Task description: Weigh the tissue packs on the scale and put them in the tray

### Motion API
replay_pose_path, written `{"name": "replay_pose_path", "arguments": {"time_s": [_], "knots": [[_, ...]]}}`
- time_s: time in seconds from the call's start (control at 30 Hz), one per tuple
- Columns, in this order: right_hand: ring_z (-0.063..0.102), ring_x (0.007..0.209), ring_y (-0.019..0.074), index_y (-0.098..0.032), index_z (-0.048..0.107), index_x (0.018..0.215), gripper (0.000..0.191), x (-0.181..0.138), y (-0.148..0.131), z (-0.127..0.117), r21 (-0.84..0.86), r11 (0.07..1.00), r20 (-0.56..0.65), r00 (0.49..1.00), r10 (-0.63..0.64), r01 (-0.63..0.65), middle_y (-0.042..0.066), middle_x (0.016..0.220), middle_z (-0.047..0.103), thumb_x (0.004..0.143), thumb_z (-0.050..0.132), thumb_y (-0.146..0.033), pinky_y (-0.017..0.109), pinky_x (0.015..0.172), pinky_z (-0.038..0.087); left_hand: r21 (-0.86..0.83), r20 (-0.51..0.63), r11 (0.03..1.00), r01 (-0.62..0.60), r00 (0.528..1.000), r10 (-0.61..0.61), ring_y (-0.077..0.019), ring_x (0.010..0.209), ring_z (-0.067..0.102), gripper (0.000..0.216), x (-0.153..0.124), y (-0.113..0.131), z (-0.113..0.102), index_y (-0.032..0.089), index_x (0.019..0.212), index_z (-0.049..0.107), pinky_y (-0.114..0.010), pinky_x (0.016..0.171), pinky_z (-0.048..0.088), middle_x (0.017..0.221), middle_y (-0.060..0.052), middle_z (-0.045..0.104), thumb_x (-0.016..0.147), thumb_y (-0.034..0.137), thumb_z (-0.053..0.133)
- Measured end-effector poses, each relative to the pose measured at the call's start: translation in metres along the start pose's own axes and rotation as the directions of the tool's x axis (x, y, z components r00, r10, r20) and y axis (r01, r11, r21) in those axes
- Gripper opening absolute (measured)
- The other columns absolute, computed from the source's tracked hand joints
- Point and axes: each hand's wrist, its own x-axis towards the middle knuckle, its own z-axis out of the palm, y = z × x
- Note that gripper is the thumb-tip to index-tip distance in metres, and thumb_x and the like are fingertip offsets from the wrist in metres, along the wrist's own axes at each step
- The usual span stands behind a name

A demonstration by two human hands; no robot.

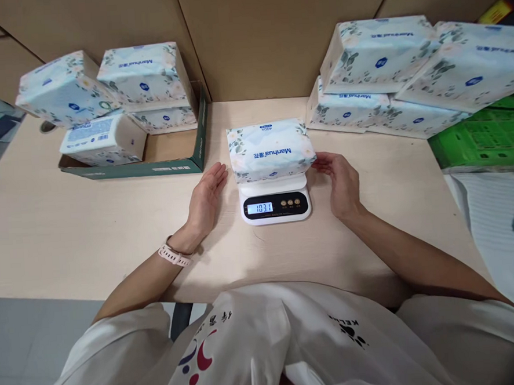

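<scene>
A tissue pack (272,151) with a blue floral wrapper rests on a white digital kitchen scale (276,207), whose lit display seems to read 103.1. Just left of the pack lies my left hand (206,198), fingers stretched out and holding nothing, with a small gap to the wrapper. On the other side, my right hand (341,181) has its fingers extended at the pack's right end. Its fingertips are partly hidden behind the pack's corner, so I cannot tell whether they touch it.
At the left, a green cardboard tray (151,167) holds several tissue packs. More tissue packs (379,57) are stacked at the back right, beside a green plastic crate (484,141). A brown partition (269,40) closes off the back of the pale table (89,237).
</scene>
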Motion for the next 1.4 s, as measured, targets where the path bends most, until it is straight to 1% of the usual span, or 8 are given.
{"name": "replay_pose_path", "arguments": {"time_s": [0.57,0.7,0.8,0.9,1.1,1.23,1.33,1.4], "knots": [[0.083,0.115,0.0263,-0.028,0.087,0.117,0.061,-0.003,-0.002,0.0,-0.042,0.999,0.014,1.0,-0.017,0.018,0.007,0.12,0.089,0.108,0.064,-0.084,0.052,0.115,0.068,-0.02,0.001,1.0,-0.02,1.0,0.02,-0.0367,0.173,0.057,0.056,0.001,-0.002,-0.001,0.019,0.144,0.075,-0.055,0.153,0.036,0.172,-0.017,0.07,0.102,0.056,0.073],[0.082,0.117,0.026,-0.029,0.087,0.117,0.058,-0.003,0.0,-0.002,-0.044,0.999,0.027,0.999,-0.026,0.027,0.006,0.121,0.088,0.11,0.063,-0.082,0.051,0.115,0.067,-0.039,-0.001,0.999,-0.033,0.999,0.033,-0.0356,0.167,0.062,0.05,0.002,-0.004,-0.002,0.021,0.137,0.078,-0.055,0.151,0.039,0.163,-0.015,0.076,0.103,0.056,0.074],[0.082,0.117,0.0257,-0.029,0.085,0.106,0.056,-0.003,0.0,-0.002,-0.066,0.997,0.023,0.999,-0.032,0.033,0.006,0.118,0.088,0.109,0.064,-0.08,0.049,0.114,0.066,-0.052,-0.015,0.997,-0.053,0.999,0.052,-0.033,0.158,0.069,0.04,0.003,-0.005,0.0,0.021,0.125,0.082,-0.054,0.148,0.044,0.15,-0.013,0.082,0.102,0.053,0.075],[0.081,0.116,0.0262,-0.028,0.079,0.092,0.056,-0.003,-0.001,-0.002,-0.082,0.996,0.017,0.999,-0.044,0.046,0.005,0.113,0.087,0.108,0.065,-0.08,0.048,0.113,0.064,-0.069,-0.044,0.996,-0.06,0.997,0.057,-0.0302,0.147,0.074,0.027,0.003,-0.005,0.001,0.023,0.11,0.082,-0.052,0.145,0.049,0.137,-0.01,0.086,0.102,0.047,0.076],[0.08,0.112,0.026,-0.027,0.073,0.081,0.063,-0.006,-0.009,0.0,-0.117,0.985,0.033,0.992,-0.123,0.126,0.006,0.107,0.085,0.106,0.064,-0.084,0.046,0.109,0.064,-0.084,-0.056,0.994,-0.065,0.997,0.06,-0.0292,0.14,0.076,0.021,0.003,-0.005,0.002,0.023,0.101,0.083,-0.05,0.141,0.053,0.13,-0.01,0.086,0.101,0.043,0.076],[0.08,0.114,0.0265,-0.028,0.078,0.091,0.063,-0.008,-0.011,0.001,-0.153,0.974,0.065,0.985,-0.158,0.166,0.007,0.111,0.086,0.107,0.061,-0.086,0.047,0.11,0.064,-0.073,-0.035,0.994,-0.076,0.997,0.074,-0.0301,0.141,0.075,0.024,0.004,-0.007,0.0,0.024,0.103,0.085,-0.051,0.141,0.052,0.132,-0.009,0.086,0.099,0.046,0.077],[0.081,0.121,0.0286,-0.029,0.085,0.112,0.064,-0.01,-0.011,0.0,-0.169,0.974,0.087,0.987,-0.135,0.148,0.008,0.122,0.087,0.106,0.061,-0.088,0.051,0.116,0.065,-0.041,0.016,0.995,-0.091,0.996,0.092,-0.0334,0.149,0.073,0.035,0.001,-0.007,-0.001,0.023,0.113,0.086,-0.056,0.146,0.047,0.139,-0.011,0.085,0.099,0.055,0.08],[0.08,0.133,0.0305,-0.03,0.084,0.131,0.067,-0.011,-0.011,-0.001,-0.161,0.98,0.113,0.989,-0.098,0.116,0.01,0.137,0.086,0.105,0.064,-0.088,0.055,0.124,0.063,-0.006,0.061,0.996,-0.094,0.994,0.094,-0.0365,0.161,0.066,0.049,-0.002,-0.006,-0.002,0.024,0.129,0.085,-0.059,0.15,0.039,0.155,-0.012,0.081,0.1,0.063,0.081]]}}
